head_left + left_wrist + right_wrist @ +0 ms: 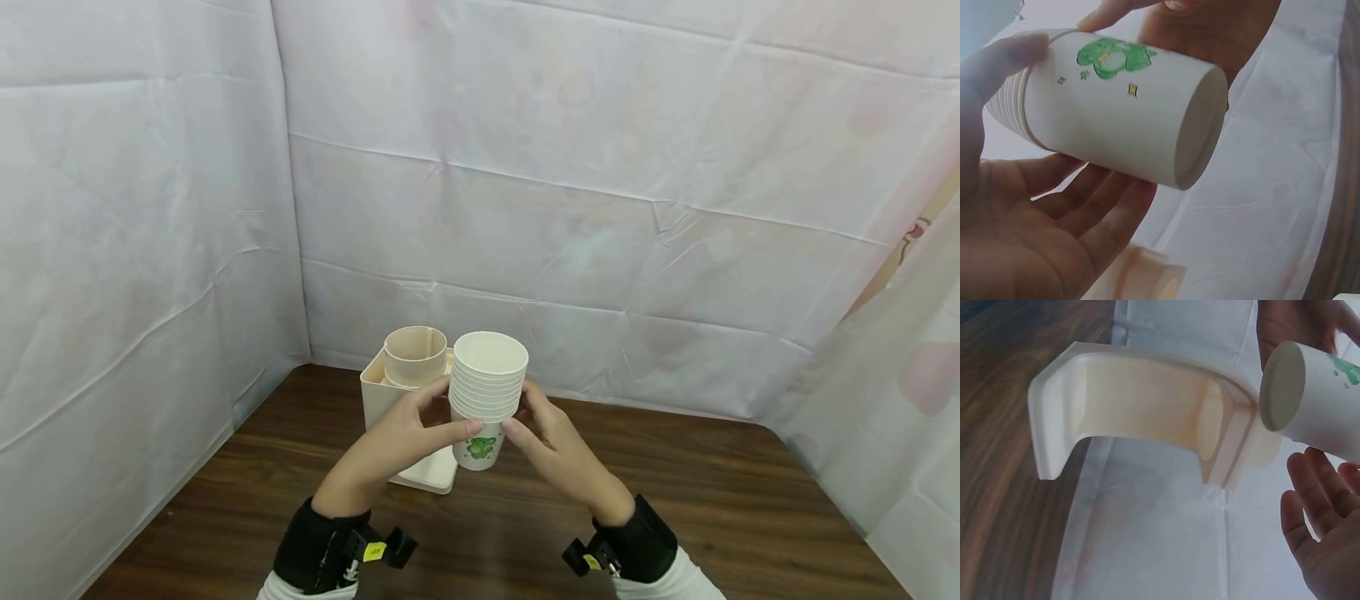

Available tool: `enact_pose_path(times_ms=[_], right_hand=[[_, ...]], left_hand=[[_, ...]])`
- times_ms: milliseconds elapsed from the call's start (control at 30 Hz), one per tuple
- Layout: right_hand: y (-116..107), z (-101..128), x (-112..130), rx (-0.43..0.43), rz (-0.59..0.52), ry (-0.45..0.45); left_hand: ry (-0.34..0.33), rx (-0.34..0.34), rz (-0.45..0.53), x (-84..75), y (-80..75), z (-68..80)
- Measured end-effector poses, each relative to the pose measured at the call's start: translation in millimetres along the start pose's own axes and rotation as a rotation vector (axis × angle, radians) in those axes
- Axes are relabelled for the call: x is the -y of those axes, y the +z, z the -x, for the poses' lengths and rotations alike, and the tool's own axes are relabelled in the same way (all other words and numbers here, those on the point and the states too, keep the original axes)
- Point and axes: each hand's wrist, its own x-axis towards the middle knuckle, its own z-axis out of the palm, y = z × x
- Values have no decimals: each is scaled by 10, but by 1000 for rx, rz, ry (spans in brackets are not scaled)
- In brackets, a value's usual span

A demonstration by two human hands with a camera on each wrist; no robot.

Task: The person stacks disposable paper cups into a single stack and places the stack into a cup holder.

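A stack of white paper cups [489,375], nested rim over rim, is held upright above the table between both hands. The outermost cup carries a green cartoon print [1113,57] and small stars. My left hand [411,429] grips the stack from the left, its thumb just under the rims and its fingers behind. From the right, my right hand [555,442] holds the same stack, thumb near the print. Behind and left of the stack stands a cream cup dispenser [1141,394] with a round tube [415,357] on top and a flat base [431,473].
The dark wooden table [675,492] extends to both sides of the hands. White cloth curtains [562,183] hang behind it and along the left and right. My left arm hides part of the dispenser.
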Motion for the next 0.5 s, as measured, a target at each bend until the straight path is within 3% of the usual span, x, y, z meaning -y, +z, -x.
enact_pose_path(times_ms=[233,500], right_hand=[[24,-254,82,22,-44,15],[94,-523,109,-2,-45,0]], left_hand=[[-47,-131,90,-86,-81,21],[64,-223,61,-172,-220,-28]])
